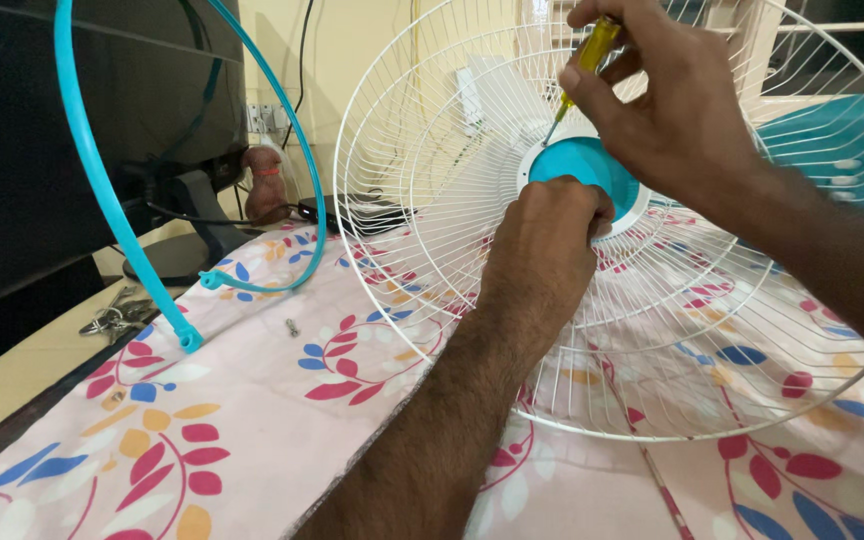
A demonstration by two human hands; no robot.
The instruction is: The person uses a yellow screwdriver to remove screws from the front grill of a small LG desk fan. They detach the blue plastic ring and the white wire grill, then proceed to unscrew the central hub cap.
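On floral cloth, left hand (549,235) clenched on teal hub (580,160) of white fan guard (452,200), right hand (667,105) pinching yellow screwdriver (588,60)

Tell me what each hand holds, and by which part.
Right hand: screwdriver by its yellow handle. Left hand: fan grille at its blue hub.

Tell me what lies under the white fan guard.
Under the fan guard lies a pink flowered cloth, visible through the wires. The left hand covers part of the blue centre cap, hiding what is beneath.
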